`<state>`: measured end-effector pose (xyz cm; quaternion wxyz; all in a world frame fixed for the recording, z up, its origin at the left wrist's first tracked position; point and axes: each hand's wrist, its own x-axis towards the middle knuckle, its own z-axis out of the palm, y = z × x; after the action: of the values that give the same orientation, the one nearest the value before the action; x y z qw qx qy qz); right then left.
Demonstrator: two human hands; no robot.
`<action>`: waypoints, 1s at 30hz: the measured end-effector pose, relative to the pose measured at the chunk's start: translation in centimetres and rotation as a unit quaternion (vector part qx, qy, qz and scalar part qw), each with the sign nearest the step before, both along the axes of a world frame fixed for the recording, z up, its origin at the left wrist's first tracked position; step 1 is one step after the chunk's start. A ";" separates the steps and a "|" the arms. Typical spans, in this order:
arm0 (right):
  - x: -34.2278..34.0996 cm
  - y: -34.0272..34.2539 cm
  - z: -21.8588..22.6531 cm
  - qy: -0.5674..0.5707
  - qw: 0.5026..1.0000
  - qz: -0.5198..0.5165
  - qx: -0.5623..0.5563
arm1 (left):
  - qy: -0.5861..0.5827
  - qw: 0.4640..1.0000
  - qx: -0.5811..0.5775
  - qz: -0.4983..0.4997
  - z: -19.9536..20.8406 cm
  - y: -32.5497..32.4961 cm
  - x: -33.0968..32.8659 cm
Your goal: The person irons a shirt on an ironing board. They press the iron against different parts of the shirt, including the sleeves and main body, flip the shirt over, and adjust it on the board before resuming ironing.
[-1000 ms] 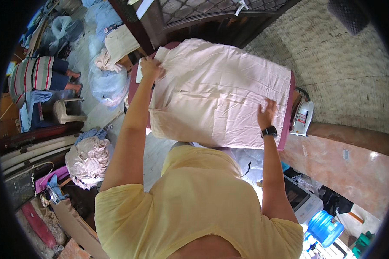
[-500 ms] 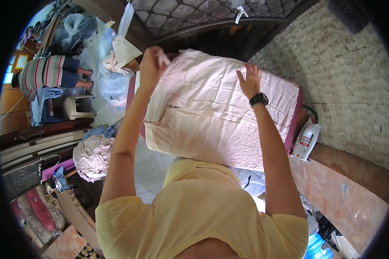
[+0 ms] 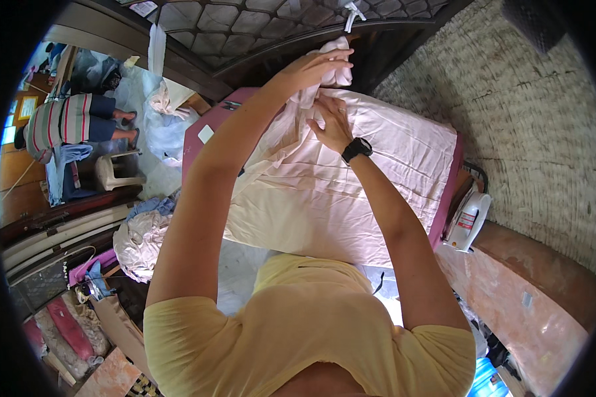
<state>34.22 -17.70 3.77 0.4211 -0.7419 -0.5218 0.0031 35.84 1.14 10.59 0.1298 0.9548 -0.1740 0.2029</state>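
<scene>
A pale pink garment [image 3: 371,198] lies spread over a board with a maroon cover [image 3: 195,145], its left side drawn up in creases toward the far edge. At that far edge my left hand [image 3: 314,68] holds a bunched part of the cloth, fingers bent over it. Just nearer to me, my right hand [image 3: 334,126] rests palm down on the garment, fingers spread. A black watch [image 3: 357,149] is on my right wrist. My left forearm hides part of the board's left side.
A white iron [image 3: 469,217] stands beside the board's right edge. On the left of the maroon cover lies a small white rectangular object [image 3: 205,133]. Behind is a dark lattice gate [image 3: 245,30]. Crumpled clothes [image 3: 139,245] sit at the left; another person [image 3: 66,122] bends over beyond them.
My left hand has moved right along the far edge, pulling the garment's left part with it and baring the maroon cover. My right hand has slid left, close to it.
</scene>
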 end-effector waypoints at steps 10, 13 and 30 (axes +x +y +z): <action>10.6 5.7 -1.6 0.022 0.993 -0.046 -0.104 | 0.008 0.939 -0.127 0.321 -3.5 -12.6 -21.2; 13.8 9.1 -4.7 0.052 0.975 0.130 -0.169 | 0.065 0.923 -0.134 0.355 -6.9 -9.9 -23.4; 7.6 10.6 -1.5 0.070 0.920 -0.233 -0.307 | 0.038 0.738 -0.421 0.526 -9.4 8.1 -27.3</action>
<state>41.78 -7.15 2.31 0.1967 -0.9332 -0.2773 0.1167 8.50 9.27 1.21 0.3976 0.7493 0.4644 0.2545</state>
